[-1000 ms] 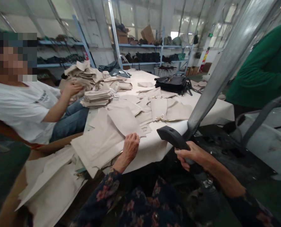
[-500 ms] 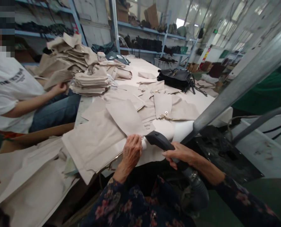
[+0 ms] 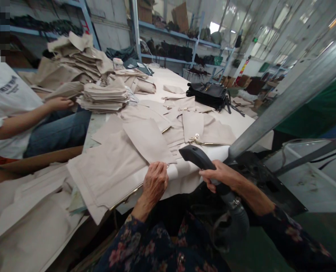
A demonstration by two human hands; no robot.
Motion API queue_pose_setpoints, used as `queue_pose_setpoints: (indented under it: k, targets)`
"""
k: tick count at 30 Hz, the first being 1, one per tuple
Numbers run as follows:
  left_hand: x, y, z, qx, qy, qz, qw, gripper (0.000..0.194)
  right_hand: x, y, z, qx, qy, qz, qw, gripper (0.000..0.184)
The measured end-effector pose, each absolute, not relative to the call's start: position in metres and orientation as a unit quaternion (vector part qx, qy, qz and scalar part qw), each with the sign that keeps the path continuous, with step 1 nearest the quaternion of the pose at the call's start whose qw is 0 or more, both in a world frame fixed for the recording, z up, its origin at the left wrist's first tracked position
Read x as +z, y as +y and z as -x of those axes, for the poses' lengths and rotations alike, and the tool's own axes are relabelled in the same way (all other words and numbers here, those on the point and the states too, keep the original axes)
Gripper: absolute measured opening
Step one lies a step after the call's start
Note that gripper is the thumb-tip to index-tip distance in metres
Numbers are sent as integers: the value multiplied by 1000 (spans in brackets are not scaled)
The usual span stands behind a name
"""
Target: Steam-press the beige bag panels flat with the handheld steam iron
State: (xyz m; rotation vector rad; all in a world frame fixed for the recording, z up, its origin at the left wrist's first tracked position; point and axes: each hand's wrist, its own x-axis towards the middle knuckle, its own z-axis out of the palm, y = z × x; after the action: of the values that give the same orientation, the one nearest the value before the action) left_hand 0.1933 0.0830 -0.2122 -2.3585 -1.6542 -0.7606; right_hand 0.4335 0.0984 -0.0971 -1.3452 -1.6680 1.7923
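My left hand [image 3: 156, 181] is closed at the table's front edge, its fingertips pinching the end of a beige bag panel [image 3: 105, 170] by its gold zipper [image 3: 130, 194]. A beige flap [image 3: 148, 139] lies over that panel, just beyond my fingers. Wrapped around the handle of a dark grey hand-held nozzle tool [image 3: 198, 155] is my right hand [image 3: 220, 176]. A ribbed hose [image 3: 237, 215] hangs from the tool's lower end. The nozzle tip points left, a little apart from the panel and my left hand. What exactly my left fingertips cover is hidden.
A slanting metal post [image 3: 284, 109] rises at the right. Beyond lie more beige pieces with gold fittings [image 3: 194, 139] and a black bag [image 3: 207, 94]. Stacked panels [image 3: 105, 94] stand by a seated co-worker [image 3: 17, 102] at left. Loose beige sheets [image 3: 29, 226] fill the lower left.
The nozzle has moved right and up, away from my left fingertips, with my right hand on it. My left hand keeps its pinch. The co-worker's hand has moved slightly left.
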Motion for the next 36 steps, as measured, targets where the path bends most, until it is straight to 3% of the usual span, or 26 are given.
queue_pose_setpoints:
  k: [6,13,17,22,26,31,36]
  targets:
    - [-207,84,-194,-251,-557,787,84,27,-130,85,-411,662,-565,468,153,33]
    - [-200,48,-200,-238,-551,796,81,17,-105,85,-405,625,-583,476,209,37]
    - [-186,40,-190,-213,-508,834,30,17,-94,83,-408,627,-596,449,223,36]
    - [-171,84,-151,-403,-620,673,31,22,-84,87,-384,635,-592,453,205,32]
    - [-175,119,-131,-498,-675,522,-156,25,-85,100,-361,655,-600,418,189,32]
    - [-180,140,-132,-602,-484,434,-464,29,-93,119,-345,672,-597,401,176,32]
    - [-181,148,-134,-625,-403,331,-580,53,-106,139,-333,672,-603,402,153,33]
